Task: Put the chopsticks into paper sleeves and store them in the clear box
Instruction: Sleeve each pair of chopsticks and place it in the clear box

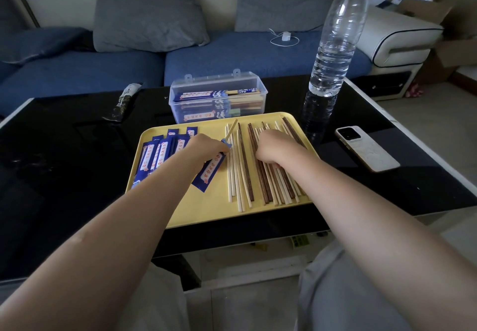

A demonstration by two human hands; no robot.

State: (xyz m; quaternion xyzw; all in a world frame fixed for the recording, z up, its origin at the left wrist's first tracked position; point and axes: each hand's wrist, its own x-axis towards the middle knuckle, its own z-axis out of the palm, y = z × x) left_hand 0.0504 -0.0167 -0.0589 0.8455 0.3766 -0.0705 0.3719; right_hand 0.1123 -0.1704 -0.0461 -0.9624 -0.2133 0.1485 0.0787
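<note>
Chopsticks [258, 168] lie loose on tray [206, 209], long axes running away from the person. Right hand [273, 150] rests curled on them, apparently pinching one. Left hand [206, 147] grips sleeve [210, 172] holding one pale stick, mouth toward right hand. Box [219, 98] beyond tray, on worktop [64, 163], open.

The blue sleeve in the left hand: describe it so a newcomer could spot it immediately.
Find the yellow tray on the black table. Between the stacked empty sleeves and the loose chopsticks, one blue sleeve lies slanted under the left hand. It alone has a pale chopstick sticking out.
</note>
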